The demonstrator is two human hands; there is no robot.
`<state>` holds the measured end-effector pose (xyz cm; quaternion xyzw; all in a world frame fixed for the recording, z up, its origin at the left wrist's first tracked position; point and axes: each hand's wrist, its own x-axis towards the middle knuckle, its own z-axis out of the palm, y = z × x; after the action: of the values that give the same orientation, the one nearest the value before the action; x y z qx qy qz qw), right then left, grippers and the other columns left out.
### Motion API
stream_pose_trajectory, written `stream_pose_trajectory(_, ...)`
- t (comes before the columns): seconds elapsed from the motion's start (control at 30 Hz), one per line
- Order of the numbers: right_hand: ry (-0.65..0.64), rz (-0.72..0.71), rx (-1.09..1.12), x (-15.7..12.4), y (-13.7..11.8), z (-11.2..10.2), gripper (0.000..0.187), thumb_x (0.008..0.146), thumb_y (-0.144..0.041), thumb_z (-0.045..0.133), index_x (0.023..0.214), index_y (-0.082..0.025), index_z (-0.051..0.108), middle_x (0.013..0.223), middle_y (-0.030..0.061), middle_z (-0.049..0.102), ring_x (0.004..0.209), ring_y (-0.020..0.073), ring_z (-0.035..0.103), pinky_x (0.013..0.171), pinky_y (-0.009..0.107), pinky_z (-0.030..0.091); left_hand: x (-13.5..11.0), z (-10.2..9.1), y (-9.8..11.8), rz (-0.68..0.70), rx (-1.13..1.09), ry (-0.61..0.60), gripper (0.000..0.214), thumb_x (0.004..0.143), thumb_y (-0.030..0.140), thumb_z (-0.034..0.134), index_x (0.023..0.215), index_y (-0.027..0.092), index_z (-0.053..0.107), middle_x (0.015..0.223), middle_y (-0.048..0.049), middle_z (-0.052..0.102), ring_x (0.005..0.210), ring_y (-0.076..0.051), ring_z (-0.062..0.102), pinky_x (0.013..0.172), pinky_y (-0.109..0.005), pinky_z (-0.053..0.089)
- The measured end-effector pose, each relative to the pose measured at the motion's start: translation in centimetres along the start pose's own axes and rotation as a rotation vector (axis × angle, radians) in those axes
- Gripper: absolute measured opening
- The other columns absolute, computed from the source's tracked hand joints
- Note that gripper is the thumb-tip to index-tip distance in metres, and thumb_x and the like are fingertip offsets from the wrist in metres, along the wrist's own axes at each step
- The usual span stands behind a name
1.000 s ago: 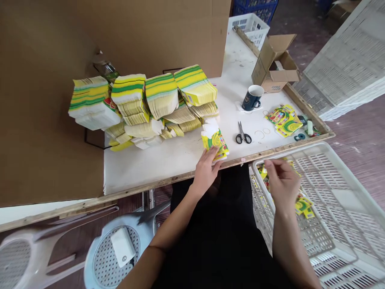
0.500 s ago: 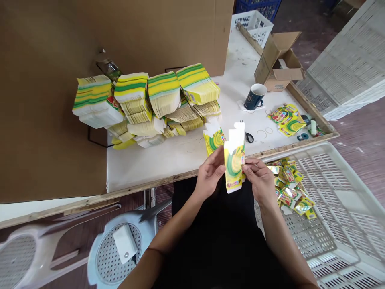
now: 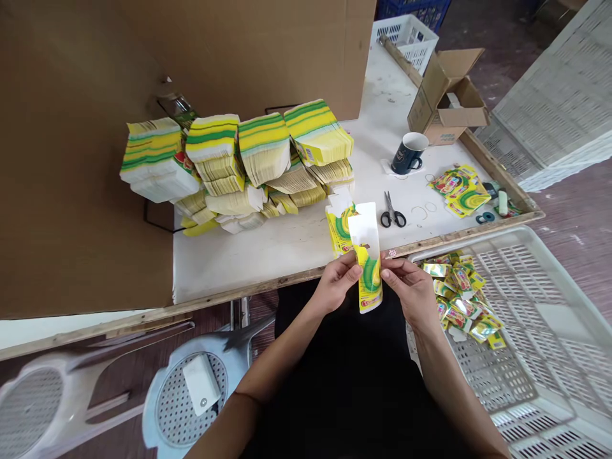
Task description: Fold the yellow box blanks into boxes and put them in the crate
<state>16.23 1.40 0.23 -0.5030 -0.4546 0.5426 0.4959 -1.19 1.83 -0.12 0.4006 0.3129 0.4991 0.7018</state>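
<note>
In the head view, the printed yellow-and-green carton (image 3: 370, 280) is held roughly upright between the hands, just off the near edge of the white-topped table (image 3: 248, 261), its plain white end pointing to the far side. The step in hand seems to be working this carton by its two long edges; done well, it calls for light, even pressure from both sides, with the thumbs level, since card this thin would probably crease or buckle under a hard squeeze. Keeping the white end free of the fingers would also help, as it looks the easiest part to bend. The left hand (image 3: 337, 280) is nearly closed, thumb and fingertips meeting at the carton's left edge in a loose pinch. The right hand (image 3: 411, 287) mirrors it at the right edge, thumb on the near side, the other fingers curled; how far they reach behind the card is hidden. Just beyond the left hand lies a small pile of flat cartons (image 3: 338, 231), with scissors (image 3: 393, 217) to its right. Farther left stand tall stacks of cartons (image 3: 265, 150), and right of the right hand a white plastic crate (image 3: 521, 287) holds loose yellow packs (image 3: 459, 280).
</note>
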Motion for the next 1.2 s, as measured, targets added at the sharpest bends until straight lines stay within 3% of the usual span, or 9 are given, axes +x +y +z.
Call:
stream_pose_trajectory(0.27,-0.005,-0.048,-0.079,-0.1,-0.2,0.3,0.043,0.076,-0.053,0.086,0.103,-0.022,0.076,0.098,0.0068,0.080,0.083,0.0197,0.073,0.077,0.034,0.063,0.1,0.8,-0.2,0.048,0.110,0.113,0.057,0.087,0.062,0.071,0.122,0.017,0.069,0.125,-0.0132,0.075,0.118,-0.029,0.070,0.105,-0.042,0.055)
stream_pose_trajectory(0.47,0.042,-0.028,-0.058,-0.3,-0.2,0.7,0.033,0.084,-0.053,0.079,0.089,-0.021,0.074,0.082,0.0047,0.077,0.074,0.0180,0.070,0.070,0.031,0.060,0.0,0.9,-0.5,0.078,0.287,0.231,0.053,0.090,0.066,0.065,0.109,0.016,0.069,0.112,-0.0104,0.076,0.109,-0.026,0.070,0.102,-0.040,0.055)
stream_pose_trajectory(0.57,0.120,-0.071,-0.117,-0.3,-0.3,0.8,0.034,0.085,-0.054,0.078,0.087,-0.021,0.071,0.078,0.0043,0.073,0.067,0.0177,0.066,0.064,0.031,0.057,0.1,1.1,-0.7,0.064,0.247,0.245,0.055,0.088,0.061,0.070,0.121,0.018,0.061,0.106,-0.0090,0.076,0.102,-0.024,0.072,0.094,-0.038,0.058)
stream_pose_trajectory(0.7,0.157,-0.158,-0.216,0.0,-0.2,0.5,0.029,0.088,-0.048,0.076,0.096,-0.021,0.068,0.085,0.0044,0.071,0.063,0.0142,0.060,0.060,0.028,0.053,-0.1,1.3,-0.6,0.077,0.223,0.289,0.078,0.082,0.048,0.082,0.142,0.025,0.039,0.097,-0.0030,0.074,0.089,-0.019,0.074,0.084,-0.032,0.059)
stream_pose_trajectory(0.83,0.045,-0.249,-0.269,0.2,-0.1,-0.4,0.047,0.091,-0.040,0.075,0.134,-0.027,0.060,0.108,0.0057,0.071,0.063,0.0111,0.056,0.057,0.027,0.049,-0.5,0.9,0.3,0.087,0.286,0.128,0.074,0.091,0.045,0.074,0.150,0.027,0.034,0.106,-0.0056,0.074,0.092,-0.019,0.073,0.087,-0.033,0.058)
stream_pose_trajectory(0.9,-0.021,-0.270,-0.276,0.2,-0.3,-1.0,0.052,0.094,-0.037,0.072,0.142,-0.030,0.055,0.111,0.0054,0.071,0.067,0.0125,0.059,0.059,0.027,0.050,-0.7,0.6,0.9,0.074,0.323,0.052,0.068,0.093,0.043,0.071,0.151,0.026,0.039,0.110,-0.0075,0.073,0.097,-0.021,0.072,0.089,-0.034,0.058)
stream_pose_trajectory(1.07,-0.173,-0.266,-0.278,0.4,-1.4,-2.3,0.033,0.098,-0.036,0.067,0.129,-0.028,0.062,0.095,0.0026,0.072,0.077,0.0167,0.066,0.065,0.028,0.052,-1.0,0.2,0.8,0.041,0.309,-0.030,0.049,0.093,0.037,0.071,0.135,0.024,0.050,0.111,-0.0076,0.073,0.095,-0.019,0.072,0.085,-0.031,0.057)
stream_pose_trajectory(1.2,-0.209,-0.301,-0.450,0.6,-2.2,-3.0,0.016,0.101,-0.037,0.062,0.106,-0.024,0.070,0.091,0.0023,0.070,0.069,0.0144,0.060,0.063,0.028,0.047,-1.2,0.1,0.1,0.019,0.332,-0.051,0.042,0.092,0.037,0.072,0.127,0.023,0.053,0.103,-0.0062,0.072,0.084,-0.017,0.071,0.076,-0.028,0.056)
